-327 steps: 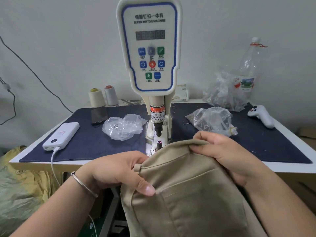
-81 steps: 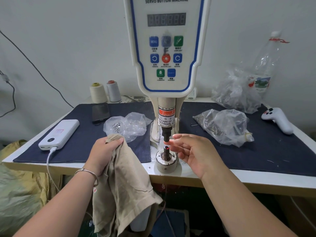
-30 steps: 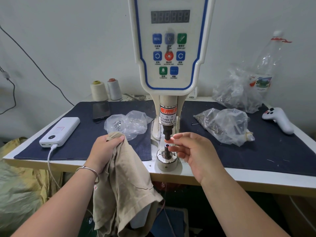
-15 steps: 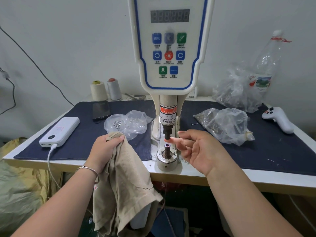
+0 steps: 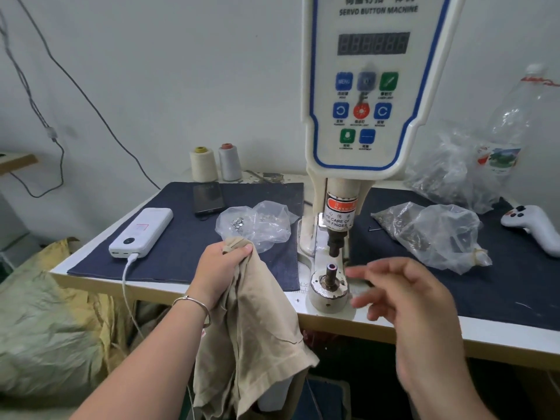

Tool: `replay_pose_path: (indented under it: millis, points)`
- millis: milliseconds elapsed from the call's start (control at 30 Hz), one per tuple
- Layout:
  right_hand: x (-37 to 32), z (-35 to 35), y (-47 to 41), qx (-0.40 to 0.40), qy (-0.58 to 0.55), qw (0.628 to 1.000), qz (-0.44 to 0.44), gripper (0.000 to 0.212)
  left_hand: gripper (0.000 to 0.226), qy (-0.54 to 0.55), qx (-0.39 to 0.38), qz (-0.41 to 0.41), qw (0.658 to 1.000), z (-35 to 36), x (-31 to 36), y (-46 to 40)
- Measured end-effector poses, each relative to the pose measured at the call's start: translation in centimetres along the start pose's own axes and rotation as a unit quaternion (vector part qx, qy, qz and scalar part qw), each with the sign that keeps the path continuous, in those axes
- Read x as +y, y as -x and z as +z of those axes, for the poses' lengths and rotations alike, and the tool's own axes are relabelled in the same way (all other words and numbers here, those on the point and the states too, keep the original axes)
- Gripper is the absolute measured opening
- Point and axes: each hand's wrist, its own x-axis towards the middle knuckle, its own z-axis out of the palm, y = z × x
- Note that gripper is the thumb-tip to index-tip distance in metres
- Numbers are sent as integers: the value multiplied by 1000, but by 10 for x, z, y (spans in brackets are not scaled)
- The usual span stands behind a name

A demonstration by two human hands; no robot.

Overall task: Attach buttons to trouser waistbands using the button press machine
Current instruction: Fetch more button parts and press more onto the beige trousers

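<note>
The left hand grips the beige trousers at the bench edge, hanging lengthwise downward left of the button machine. The right hand, blurred, fingers loosely spread, hovers beside the lower die.

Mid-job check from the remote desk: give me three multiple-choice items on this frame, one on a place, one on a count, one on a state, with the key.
1. Where is the white power bank?
A. on the dark mat left of the button machine
B. on the floor
C. beside the white controller

2. How many thread cones stand by the wall?
A. one
B. two
C. four

3. What is the left hand doing?
A. pressing a panel key
B. lying flat on the table
C. gripping the beige trousers

Key: 1 A, it lies on the mat at the table's left end, cable plugged in. 2 B, a cream one and a grey one side by side. 3 C, its fingers are curled round bunched fabric, while the blurred right hand is open near the lower die.
</note>
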Motion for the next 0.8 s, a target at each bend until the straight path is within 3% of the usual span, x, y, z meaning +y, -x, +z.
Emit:
replay_pose_path:
  millis: [100, 167, 267, 333, 433, 533, 667, 800]
  points:
    - [4, 41, 21, -63, 50, 990, -117, 14, 27, -2, -1, 5, 1000, -1, -2, 0]
    - [7, 79, 6, -115, 153, 969, -159, 11, 30, 5, -11, 6, 1000, -1, -3, -1]
    - [10, 136, -46, -131, 310, 921, -198, 15, 46, 33, -20, 7, 999, -2, -3, 0]
    - [13, 165, -85, -125, 430, 868, -215, 21, 46, 53, -15, 9, 998, -3, -6, 0]
    - [25, 189, -130, -145, 594, 764, -208, 32, 19, 81, -18, 27, 996, -4, -5, 0]
    - [40, 202, -154, -151, 702, 663, -213, 31, 31, 101, -36, 37, 994, -5, -6, -1]
    - [52, 211, -166, -166, 727, 634, -205, 31, 22, 101, -41, 47, 993, -7, -12, -3]
    - [56, 218, -170, -175, 729, 630, -202, 32, 35, 98, -29, 66, 993, -7, -19, -8]
